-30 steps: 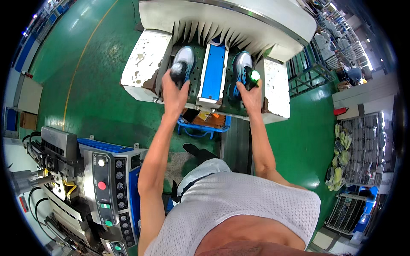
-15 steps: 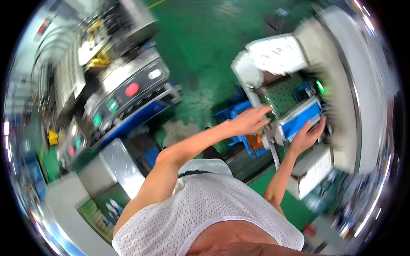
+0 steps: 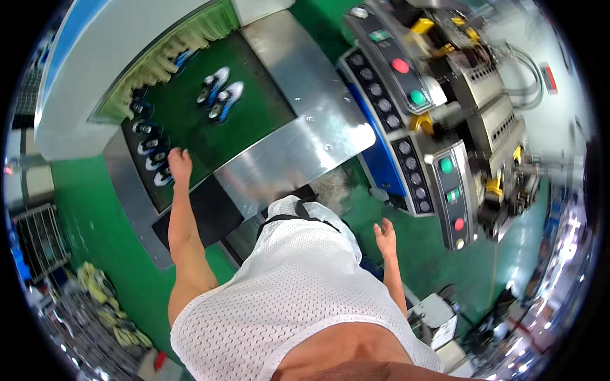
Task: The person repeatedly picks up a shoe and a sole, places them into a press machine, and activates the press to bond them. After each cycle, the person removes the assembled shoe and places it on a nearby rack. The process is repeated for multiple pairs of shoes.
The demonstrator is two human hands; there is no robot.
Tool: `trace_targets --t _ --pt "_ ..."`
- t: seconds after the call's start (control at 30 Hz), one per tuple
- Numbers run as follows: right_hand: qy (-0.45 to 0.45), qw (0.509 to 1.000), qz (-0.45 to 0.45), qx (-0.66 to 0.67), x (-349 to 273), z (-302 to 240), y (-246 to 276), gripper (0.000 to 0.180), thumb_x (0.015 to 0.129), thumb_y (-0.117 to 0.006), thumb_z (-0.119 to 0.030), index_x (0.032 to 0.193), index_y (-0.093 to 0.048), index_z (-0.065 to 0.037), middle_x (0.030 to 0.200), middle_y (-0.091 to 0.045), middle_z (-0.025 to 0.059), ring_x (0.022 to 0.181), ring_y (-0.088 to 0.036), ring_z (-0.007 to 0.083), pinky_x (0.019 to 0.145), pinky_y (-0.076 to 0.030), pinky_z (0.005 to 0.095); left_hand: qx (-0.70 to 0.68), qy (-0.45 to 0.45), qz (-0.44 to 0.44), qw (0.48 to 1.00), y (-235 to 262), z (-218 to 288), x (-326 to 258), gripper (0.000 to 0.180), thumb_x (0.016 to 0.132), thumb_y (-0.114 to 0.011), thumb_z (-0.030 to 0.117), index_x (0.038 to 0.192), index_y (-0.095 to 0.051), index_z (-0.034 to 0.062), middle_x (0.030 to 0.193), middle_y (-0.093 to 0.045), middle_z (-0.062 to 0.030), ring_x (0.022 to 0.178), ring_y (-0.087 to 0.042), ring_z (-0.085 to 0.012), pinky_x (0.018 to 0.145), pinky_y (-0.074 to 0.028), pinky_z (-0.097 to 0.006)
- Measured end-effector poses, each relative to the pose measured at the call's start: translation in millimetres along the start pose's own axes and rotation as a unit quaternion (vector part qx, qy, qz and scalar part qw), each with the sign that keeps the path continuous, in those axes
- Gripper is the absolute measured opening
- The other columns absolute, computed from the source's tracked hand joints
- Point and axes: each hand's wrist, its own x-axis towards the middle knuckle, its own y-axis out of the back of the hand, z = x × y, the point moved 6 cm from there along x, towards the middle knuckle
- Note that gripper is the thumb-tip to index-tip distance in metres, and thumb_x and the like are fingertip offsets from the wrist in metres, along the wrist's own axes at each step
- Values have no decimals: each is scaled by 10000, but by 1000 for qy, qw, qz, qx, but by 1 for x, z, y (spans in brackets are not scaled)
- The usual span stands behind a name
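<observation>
My left hand [image 3: 180, 164] reaches out over the left edge of a green conveyor belt [image 3: 210, 149], beside a row of dark shoes with white soles [image 3: 152, 146]. Nothing shows in its fingers, which look slightly apart, and I cannot tell whether they touch the nearest shoe [image 3: 164, 176]. A pair of blue, black and white shoes [image 3: 219, 95] stands farther in on the belt. On the right my right hand [image 3: 385, 239] hangs open and empty over the green floor, below a control panel.
The belt runs under a yellowish fringe curtain [image 3: 165, 63] into a white machine housing [image 3: 82, 95]. A metal plate [image 3: 292, 152] borders it. At right stands a machine with gauges, a control panel [image 3: 452, 190] and yellow parts. A wire rack [image 3: 43, 241] is at far left.
I have turned from the machine with the blue-edged tray to the shoe conveyor. My left hand now extends over the belt; my right has come away from the tray and hangs at my side.
</observation>
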Motion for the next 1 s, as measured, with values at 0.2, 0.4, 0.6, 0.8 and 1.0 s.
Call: trace_targets --t 0.2,0.4,0.6,0.8,1.0 --pt "-116 990 -71 -19 28 25 -19 549 884 -671 -273 1261 -532 102 1188 -633 231 1071 -632 286 909 -492 359 27 286 -1 958 15 -150 -43 770 895 -640 465 1395 -357 -48 1285 -441 -319 1172 -452 -502 962 -416 -547" --pt "-144 967 -136 -158 50 3 -8 360 855 -683 -259 1048 -640 42 878 -682 127 780 -641 206 698 -509 342 14 244 22 969 -11 -168 -3 442 950 -598 360 1207 -551 4 1153 -508 -257 950 -584 -456 777 -489 -507" --pt "122 947 -162 -249 134 -172 -72 282 880 -653 -249 968 -578 9 836 -612 174 766 -607 307 692 -480 396 -33 73 44 996 -6 -93 29 261 939 -619 213 1077 -595 -6 1049 -525 -235 898 -588 -409 758 -484 -464" --pt "100 944 -313 -33 96 -389 -120 551 898 -632 -258 1361 -484 1 1357 -509 263 1216 -541 372 1022 -449 401 -168 -31 -81 982 14 112 42 260 864 -692 145 1065 -613 1 1046 -536 -170 957 -585 -361 808 -495 -425" --pt "399 907 -94 -90 60 -422 -112 708 733 -714 -94 1310 -385 151 1337 -447 336 1266 -438 468 1085 -368 460 -284 -279 -227 889 29 387 -5 243 818 -719 78 1038 -634 18 1028 -558 -151 934 -602 -329 775 -507 -402"
